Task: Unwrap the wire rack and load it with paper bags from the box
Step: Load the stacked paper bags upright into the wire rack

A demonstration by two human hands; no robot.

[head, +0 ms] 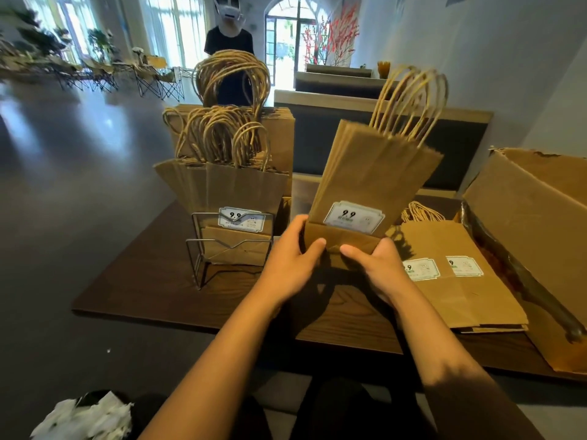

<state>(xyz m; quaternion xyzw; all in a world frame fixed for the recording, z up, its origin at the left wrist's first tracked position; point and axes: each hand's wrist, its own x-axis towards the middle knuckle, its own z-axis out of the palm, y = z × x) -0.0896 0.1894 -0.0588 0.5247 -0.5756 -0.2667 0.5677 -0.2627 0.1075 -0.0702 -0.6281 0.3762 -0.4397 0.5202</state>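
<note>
A bundle of brown paper bags (374, 173) with twisted handles stands upright above the table, tilted to the right. My left hand (292, 252) and my right hand (374, 265) grip its folded bottom edge from either side, thumbs on the near face. To the left, the wire rack (203, 249) stands on the dark wooden table (152, 281) and holds several upright bags (228, 185); its front slot shows bare wire. More bags (451, 274) lie flat to the right, next to the open cardboard box (533, 217).
A taller stack of bags (273, 134) stands behind the rack. Crumpled white wrapping (85, 417) lies on the floor at the lower left. A person (228, 42) stands beyond the table. Benches and a counter stand behind.
</note>
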